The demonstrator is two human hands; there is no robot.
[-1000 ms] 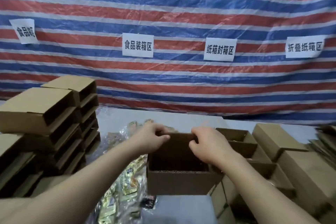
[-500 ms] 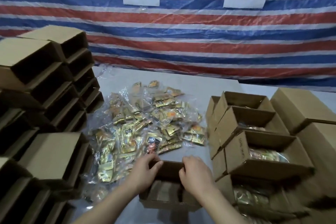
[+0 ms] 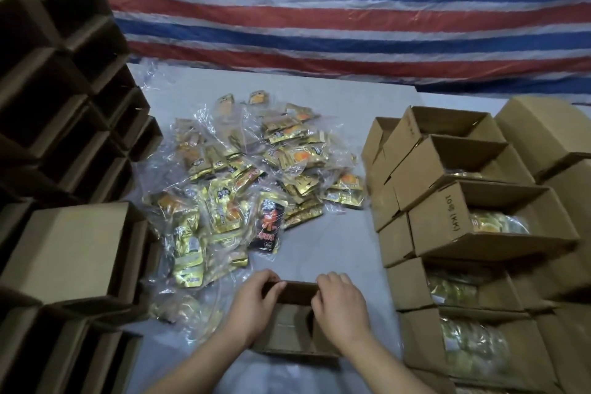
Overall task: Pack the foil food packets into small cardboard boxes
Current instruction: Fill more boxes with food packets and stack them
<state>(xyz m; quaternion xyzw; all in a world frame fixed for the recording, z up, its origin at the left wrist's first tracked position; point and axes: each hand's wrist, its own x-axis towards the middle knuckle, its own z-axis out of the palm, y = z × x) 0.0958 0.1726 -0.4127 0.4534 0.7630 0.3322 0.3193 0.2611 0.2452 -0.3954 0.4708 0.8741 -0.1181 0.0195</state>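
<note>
A small open cardboard box stands on the grey table near me, its inside bare. My left hand grips the box's far rim at the left, fingers curled over the edge. My right hand grips the same rim at the right. Beyond the box lies a heap of gold foil food packets in clear plastic, with one black packet at its near edge.
Stacks of empty cardboard boxes fill the left side. Open boxes holding packets are stacked at the right. A red, white and blue striped tarp hangs behind the grey table.
My view has tilted down from the wall to the table. The box came down from in front of me and now rests on the table, both hands still on its rim.
</note>
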